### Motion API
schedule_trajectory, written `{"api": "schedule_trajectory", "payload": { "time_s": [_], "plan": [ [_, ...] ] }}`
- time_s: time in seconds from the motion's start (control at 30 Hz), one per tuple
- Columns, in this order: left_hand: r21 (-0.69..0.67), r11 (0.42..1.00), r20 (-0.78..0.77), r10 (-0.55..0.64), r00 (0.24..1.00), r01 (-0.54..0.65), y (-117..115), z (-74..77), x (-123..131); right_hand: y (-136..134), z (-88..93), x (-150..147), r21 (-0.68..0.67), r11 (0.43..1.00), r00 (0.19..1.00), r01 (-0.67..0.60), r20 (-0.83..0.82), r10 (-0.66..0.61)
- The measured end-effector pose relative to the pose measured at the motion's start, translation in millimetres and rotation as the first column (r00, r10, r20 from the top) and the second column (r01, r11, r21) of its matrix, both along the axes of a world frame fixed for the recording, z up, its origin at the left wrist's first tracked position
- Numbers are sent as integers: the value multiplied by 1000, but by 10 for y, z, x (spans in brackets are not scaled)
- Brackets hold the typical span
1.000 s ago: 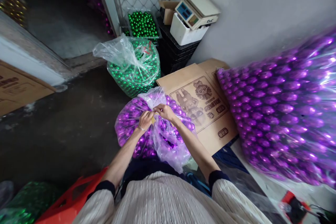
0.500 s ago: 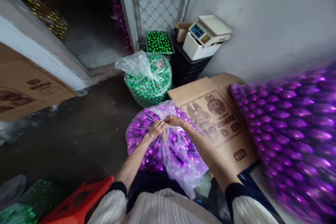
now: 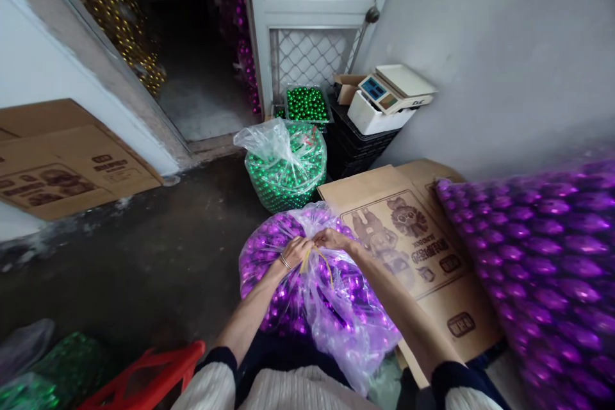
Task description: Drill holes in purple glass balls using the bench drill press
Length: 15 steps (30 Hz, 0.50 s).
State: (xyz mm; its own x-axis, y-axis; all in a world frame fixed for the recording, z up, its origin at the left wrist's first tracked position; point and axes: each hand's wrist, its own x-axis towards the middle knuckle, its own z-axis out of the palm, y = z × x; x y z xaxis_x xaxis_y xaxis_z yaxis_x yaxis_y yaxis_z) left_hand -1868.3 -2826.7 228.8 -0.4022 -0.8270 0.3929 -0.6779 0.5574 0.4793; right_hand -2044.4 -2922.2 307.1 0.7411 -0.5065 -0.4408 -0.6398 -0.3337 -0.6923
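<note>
A clear plastic bag of shiny purple balls [image 3: 273, 269] stands on the floor in front of me. My left hand [image 3: 296, 251] and my right hand [image 3: 335, 240] meet at its gathered neck, both pinched closed. A thin yellow band [image 3: 317, 257] hangs from between the fingers over the plastic. Loose plastic of the bag [image 3: 346, 320] trails toward my body.
A tied bag of green balls [image 3: 284, 163] stands beyond, with a tray of green balls [image 3: 306, 104] behind it. A scale [image 3: 394, 88] sits on a white box atop black crates. Flat cartons [image 3: 408, 237] lie right, a large purple bag [image 3: 542, 250] beside them. A red stool [image 3: 144, 378] is at lower left.
The view has tilted up, showing more of the doorway and mesh door. My hands stay at the bag's neck, and the yellow band now hangs out in a longer loop.
</note>
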Motion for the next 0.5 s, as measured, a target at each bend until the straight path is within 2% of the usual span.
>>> {"api": "schedule_trajectory", "payload": {
  "time_s": [0.3, 0.5],
  "plan": [
    [-69, 997, 41, 23, 999, -21, -57, -61, -42, -26, 41, 24, -129, 990, 997, -51, -56, 44],
    [-57, 998, -3, 30, 1000, -30, -89, -21, -16, -21, 140, 120, -258, 959, 984, -120, -161, 80]
  ]
}}
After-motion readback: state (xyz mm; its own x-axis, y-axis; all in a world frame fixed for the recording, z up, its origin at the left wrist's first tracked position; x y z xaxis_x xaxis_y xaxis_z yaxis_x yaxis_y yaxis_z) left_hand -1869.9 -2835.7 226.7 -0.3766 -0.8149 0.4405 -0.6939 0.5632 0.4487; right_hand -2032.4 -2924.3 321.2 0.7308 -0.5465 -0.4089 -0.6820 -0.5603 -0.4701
